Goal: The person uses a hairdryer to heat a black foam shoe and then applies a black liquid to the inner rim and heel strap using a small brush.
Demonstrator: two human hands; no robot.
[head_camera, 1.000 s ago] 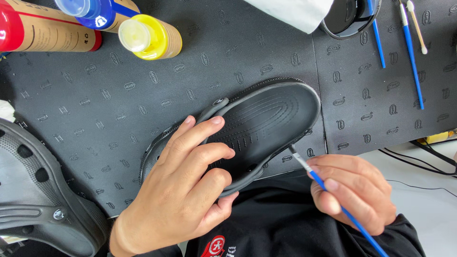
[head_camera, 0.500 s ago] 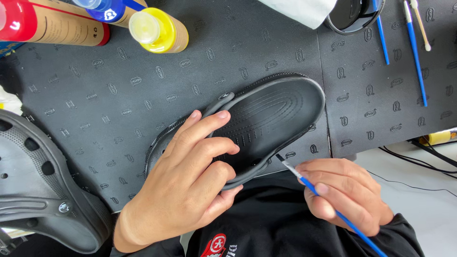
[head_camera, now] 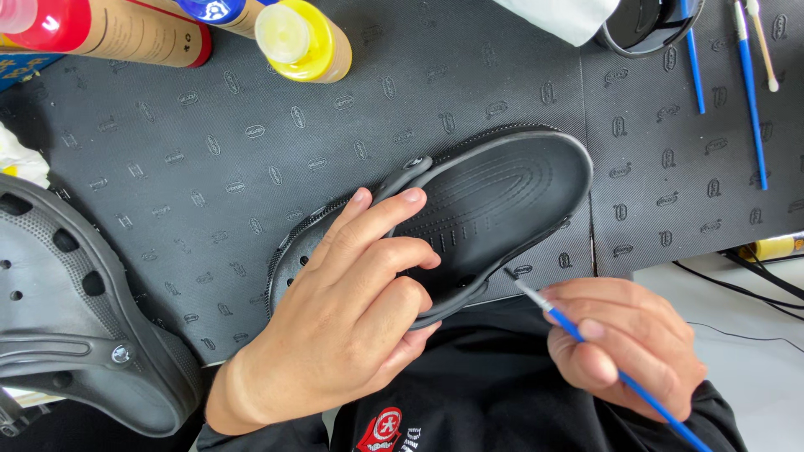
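A black clog shoe [head_camera: 494, 197] lies sole-up and tilted on a dark rubber mat [head_camera: 209, 159]. My left hand [head_camera: 352, 318] grips its heel end, fingers spread over the sole. My right hand [head_camera: 624, 343] pinches a thin blue-handled brush [head_camera: 586, 343]; the brush tip touches the near edge of the clog's sole around its middle.
A second dark clog [head_camera: 75, 318] rests at the left edge. Yellow [head_camera: 301, 38], blue and red paint bottles stand at the top left beside a cardboard tube [head_camera: 138, 33]. Spare blue brushes [head_camera: 749, 92] and a black container [head_camera: 649, 25] sit top right. Cables run at the right.
The brush tip has slid slightly along the clog's near edge; the clog and my left hand have shifted a little with the camera view.
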